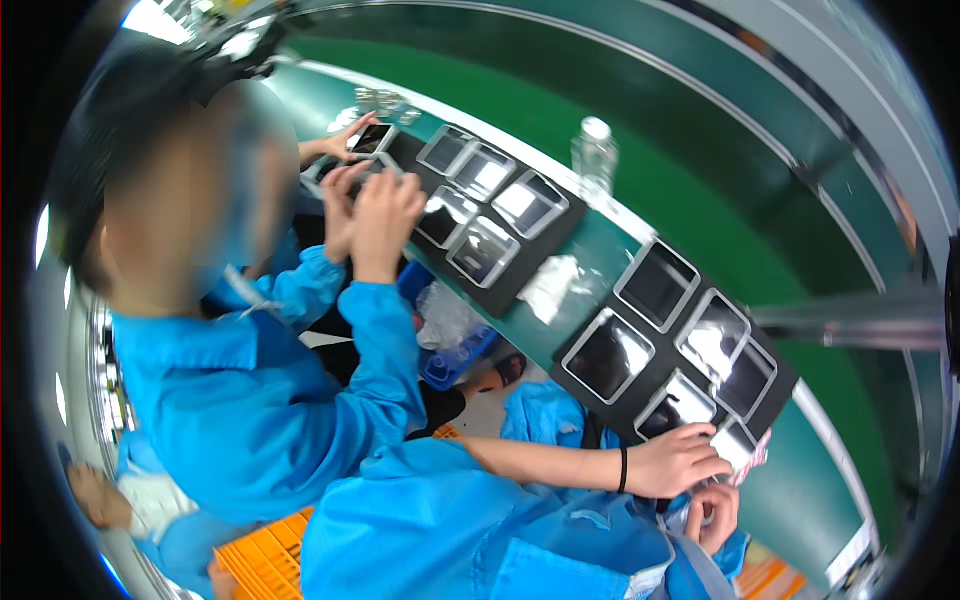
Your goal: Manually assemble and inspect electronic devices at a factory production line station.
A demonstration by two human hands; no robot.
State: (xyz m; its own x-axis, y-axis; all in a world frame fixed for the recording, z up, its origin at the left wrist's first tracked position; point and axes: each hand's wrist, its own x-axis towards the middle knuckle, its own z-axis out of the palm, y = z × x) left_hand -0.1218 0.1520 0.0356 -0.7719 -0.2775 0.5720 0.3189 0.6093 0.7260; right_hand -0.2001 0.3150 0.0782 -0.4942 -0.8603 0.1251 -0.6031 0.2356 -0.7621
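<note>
We saw the left hand [680,465] lying over the near edge of a pale-framed display panel [735,442] at the lower right end of a black mat [668,352] on the green tabletop [805,480]. Its fingers lay close together at the frame, though we could not tell whether they gripped it. The right hand [712,515] sat just below, its fingers curled inward; we could not tell what, if anything, they were clamped on. A pink-and-white cloth [758,456] showed just beside the panel (only a corner of it, so our naming was tentative).

We judged the step in hand to be the close handling of this one panel, perhaps a wipe or a check. The next move, as we read it, called for a steady hold by the frame, with the fingers off the glossy face and clear of the neighbouring panel [677,403].

Other framed panels lay face up farther along the mat. Beyond them we noted a crumpled plastic wrapper [550,288], a clear bottle [597,160] and a co-worker's hands [385,215] at a second mat.
</note>
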